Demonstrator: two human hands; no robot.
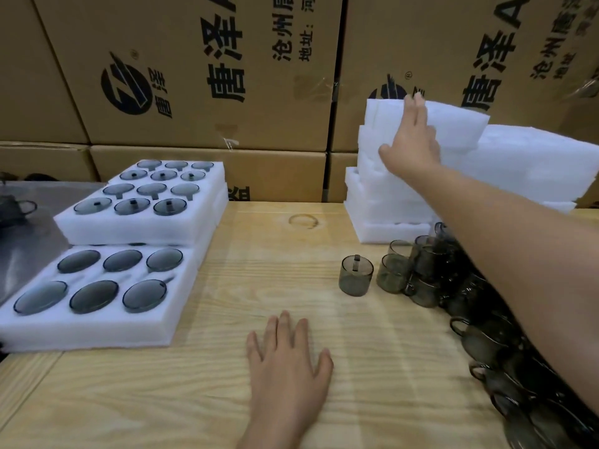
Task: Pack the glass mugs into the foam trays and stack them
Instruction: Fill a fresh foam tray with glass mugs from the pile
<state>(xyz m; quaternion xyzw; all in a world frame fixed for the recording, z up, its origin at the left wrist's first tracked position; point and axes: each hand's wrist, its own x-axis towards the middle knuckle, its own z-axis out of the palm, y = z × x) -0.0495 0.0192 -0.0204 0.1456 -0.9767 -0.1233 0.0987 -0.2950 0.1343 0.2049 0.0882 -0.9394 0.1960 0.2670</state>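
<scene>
White empty foam trays point(382, 196) sit stacked upper right. Our right hand point(411, 144) lies on the top one, fingers straight, likely to pull it down. Left hand point(288, 358) rests flat on bench point(259, 254), holding nothing, probably bracing. Glass mugs point(428, 273) wait lower right, packed trays point(97, 332) left.

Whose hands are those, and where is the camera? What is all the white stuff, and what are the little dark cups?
There is no machine here: these are a person's two bare hands. The one picture comes from a camera worn on the person's head, looking forward and down, so you see what they see. The left hand lies flat and open on the wooden table, holding nothing. The right hand reaches out, fingers straight, against the top of a stack of white foam trays. Under that arm, smoky glass mugs stand crowded together. On the left sit filled foam trays with dark glass in their holes, one resting partly on another. Brown cardboard boxes stand behind.
</scene>
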